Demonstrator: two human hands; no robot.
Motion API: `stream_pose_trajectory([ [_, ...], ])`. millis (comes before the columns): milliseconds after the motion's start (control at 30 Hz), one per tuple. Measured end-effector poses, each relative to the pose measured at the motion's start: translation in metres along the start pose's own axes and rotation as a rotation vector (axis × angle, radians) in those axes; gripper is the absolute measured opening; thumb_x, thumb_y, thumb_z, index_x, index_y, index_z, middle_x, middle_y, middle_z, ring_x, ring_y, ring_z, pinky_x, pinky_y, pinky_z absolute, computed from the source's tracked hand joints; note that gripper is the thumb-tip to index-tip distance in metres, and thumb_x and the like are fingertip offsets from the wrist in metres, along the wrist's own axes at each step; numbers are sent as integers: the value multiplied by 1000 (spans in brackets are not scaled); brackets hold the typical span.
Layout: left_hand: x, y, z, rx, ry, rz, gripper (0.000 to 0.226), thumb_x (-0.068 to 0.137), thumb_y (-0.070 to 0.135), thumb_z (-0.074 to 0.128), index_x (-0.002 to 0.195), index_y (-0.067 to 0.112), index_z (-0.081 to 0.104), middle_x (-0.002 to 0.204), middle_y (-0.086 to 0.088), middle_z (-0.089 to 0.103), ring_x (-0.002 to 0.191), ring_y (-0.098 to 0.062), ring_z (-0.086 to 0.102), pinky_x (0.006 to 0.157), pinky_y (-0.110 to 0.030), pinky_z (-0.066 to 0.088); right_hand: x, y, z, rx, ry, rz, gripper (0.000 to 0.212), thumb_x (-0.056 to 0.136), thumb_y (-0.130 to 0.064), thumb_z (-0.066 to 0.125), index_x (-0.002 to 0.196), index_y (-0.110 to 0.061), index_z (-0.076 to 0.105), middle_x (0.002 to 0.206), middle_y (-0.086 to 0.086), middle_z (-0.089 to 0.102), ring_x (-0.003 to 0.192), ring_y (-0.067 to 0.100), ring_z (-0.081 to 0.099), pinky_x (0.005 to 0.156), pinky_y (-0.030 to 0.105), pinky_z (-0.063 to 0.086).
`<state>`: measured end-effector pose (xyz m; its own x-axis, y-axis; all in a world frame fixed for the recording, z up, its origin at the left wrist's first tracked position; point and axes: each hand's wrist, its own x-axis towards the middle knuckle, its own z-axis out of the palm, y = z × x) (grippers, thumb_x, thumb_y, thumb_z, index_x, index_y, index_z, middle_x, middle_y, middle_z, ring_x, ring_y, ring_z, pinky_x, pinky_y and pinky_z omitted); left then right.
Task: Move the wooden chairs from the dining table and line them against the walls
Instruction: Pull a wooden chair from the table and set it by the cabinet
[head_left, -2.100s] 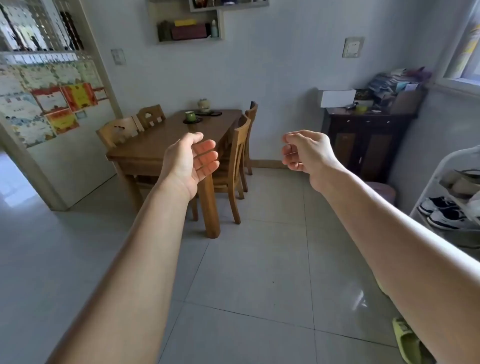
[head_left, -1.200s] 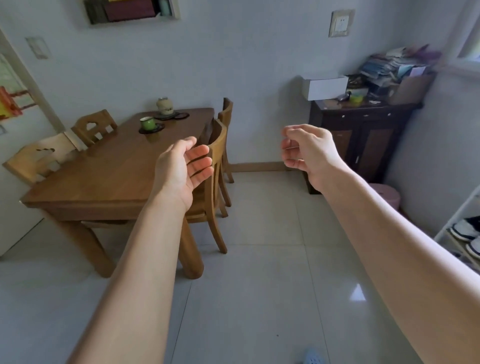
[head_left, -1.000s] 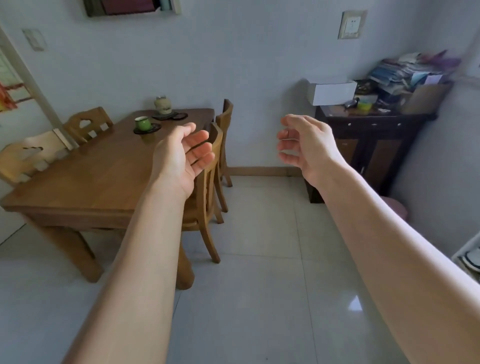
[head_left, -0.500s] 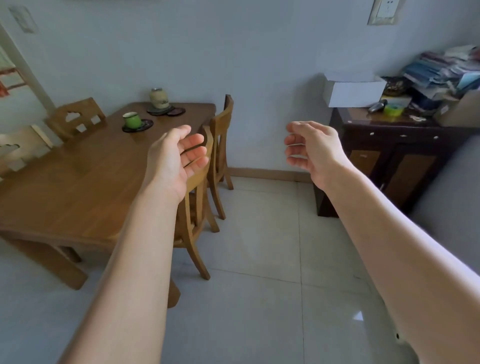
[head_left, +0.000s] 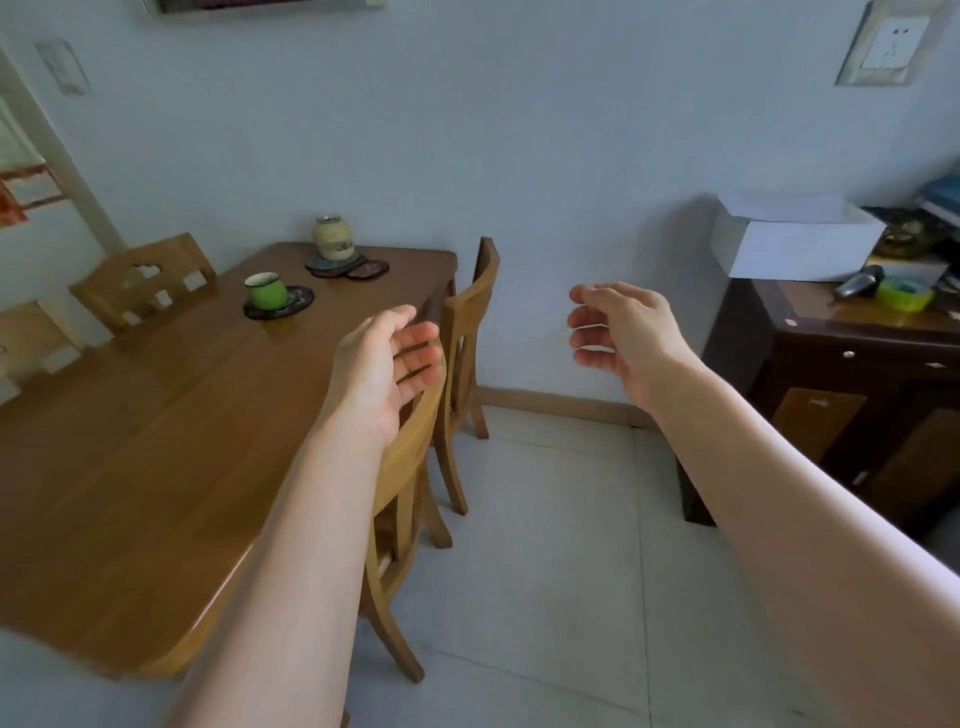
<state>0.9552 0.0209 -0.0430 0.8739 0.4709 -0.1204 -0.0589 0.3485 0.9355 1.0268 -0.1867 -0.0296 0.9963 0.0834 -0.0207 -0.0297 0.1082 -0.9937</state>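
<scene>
Bare and empty, our left hand (head_left: 382, 371) hovered open over the nearest chair (head_left: 410, 467), tucked at the dining table (head_left: 156, 441); our right hand (head_left: 621, 332) hung loosely curled, apart in the air. We judged the reach underway: next, both hands needed its top rail. A second chair (head_left: 470, 353) stood beyond.

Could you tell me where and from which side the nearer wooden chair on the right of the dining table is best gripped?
Probably by the curved top rail of the nearer chair, from behind, the open floor side. Its seat is tucked under the dining table, so only the backrest is exposed. The open left hand is already above that rail; the open right hand could take its other end.
</scene>
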Motion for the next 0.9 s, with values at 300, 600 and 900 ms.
stream_pose_trajectory([
  [300,144,-7,33,28,5,-59,19,93,24,58,109,16,66,74,1,76,63,-13,72,60,-30,59,147,8,36,-35,-33,55,13,94,-16,56,97,-9,67,73,6,62,54,17,58,50,25,51],
  [600,250,-42,70,21,59,-158,16,94,22,57,106,15,65,71,0,75,60,-14,70,57,-30,59,274,29,43,-73,-103,136,14,94,-16,56,98,-8,67,74,6,63,55,17,59,49,25,52],
  [900,362,-91,129,-60,228,-351,15,95,25,55,100,14,65,94,-8,72,86,-23,69,60,-34,57,421,46,32,-191,-229,228,13,94,-13,56,95,-6,67,74,8,63,56,18,59,48,25,52],
])
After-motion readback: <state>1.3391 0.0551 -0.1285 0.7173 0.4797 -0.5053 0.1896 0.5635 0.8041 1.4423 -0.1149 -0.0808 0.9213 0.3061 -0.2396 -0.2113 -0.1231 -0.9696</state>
